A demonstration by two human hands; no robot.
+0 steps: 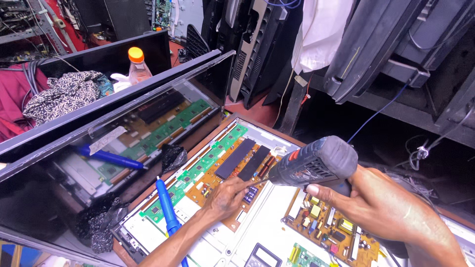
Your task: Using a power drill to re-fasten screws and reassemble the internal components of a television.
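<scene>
Right hand grips grey cordless drill, bit on orange circuit board; left hand rests on that board; blue screwdriver lies beside green board.

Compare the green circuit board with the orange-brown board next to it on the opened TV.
The green circuit board is long and narrow, running along the panel's edge; the orange-brown board is wider. The orange-brown board carries two long black heat sinks; the green one has only small flat chips. The left hand rests on the orange-brown board, while the green one is untouched. Both lie flat on the metal back panel.
</scene>
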